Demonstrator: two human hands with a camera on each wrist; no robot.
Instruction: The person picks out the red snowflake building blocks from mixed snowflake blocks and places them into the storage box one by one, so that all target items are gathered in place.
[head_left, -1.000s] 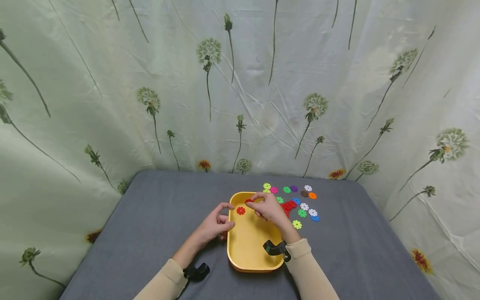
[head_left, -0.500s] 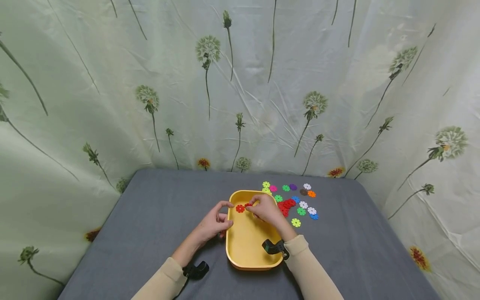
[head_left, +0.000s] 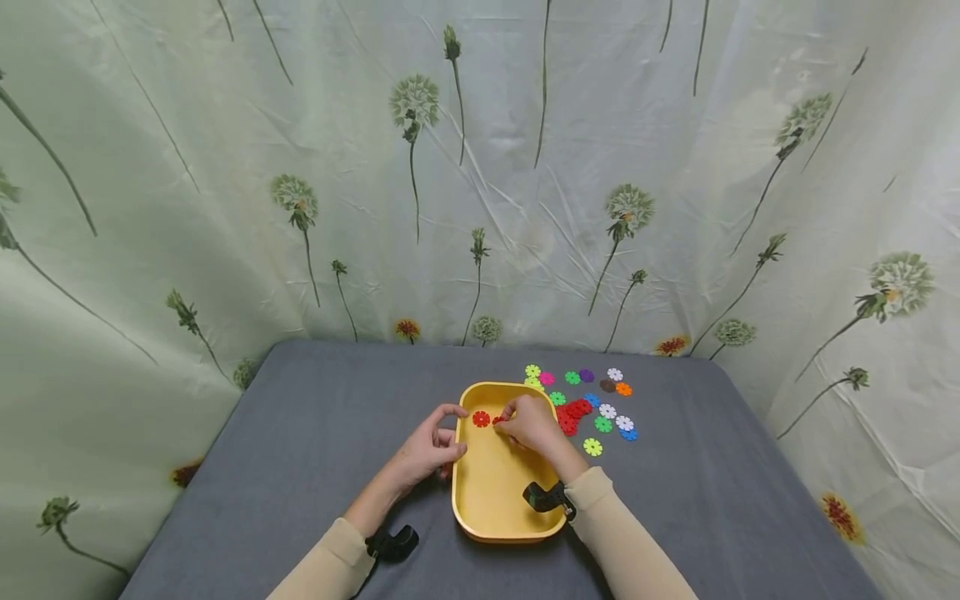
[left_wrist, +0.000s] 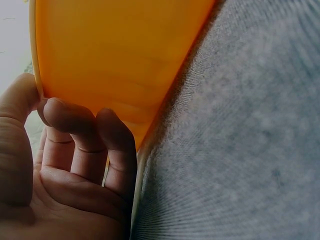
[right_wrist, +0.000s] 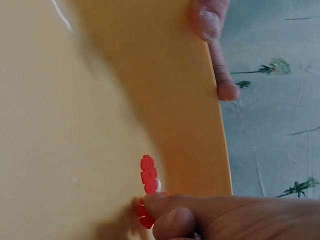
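A yellow plastic tray (head_left: 510, 496) stands on the grey cloth, long side pointing away from me. My left hand (head_left: 429, 446) grips its left wall, thumb at the rim; in the left wrist view, curled fingers (left_wrist: 117, 155) lie against the outside. Inside the tray near the far end lies a red snowflake disc (head_left: 481, 419), slotted round its edge. Just right of it, my right hand (head_left: 531, 425) pinches a second red snowflake disc (right_wrist: 145, 220) low over the tray floor, partly hidden by the fingertips. The right wrist view shows both discs side by side, almost edge-on.
Right of the tray, several red discs (head_left: 576, 412) lie heaped close to its wall. Loose discs in other colours, such as a lime one (head_left: 592, 447) and an orange one (head_left: 624, 389), are spread behind and beside them. A floral curtain (head_left: 480, 167) rises behind the table.
My right hand has lowered the second red disc and brought it down next to the one in the tray. The left hand keeps its hold on the tray wall.
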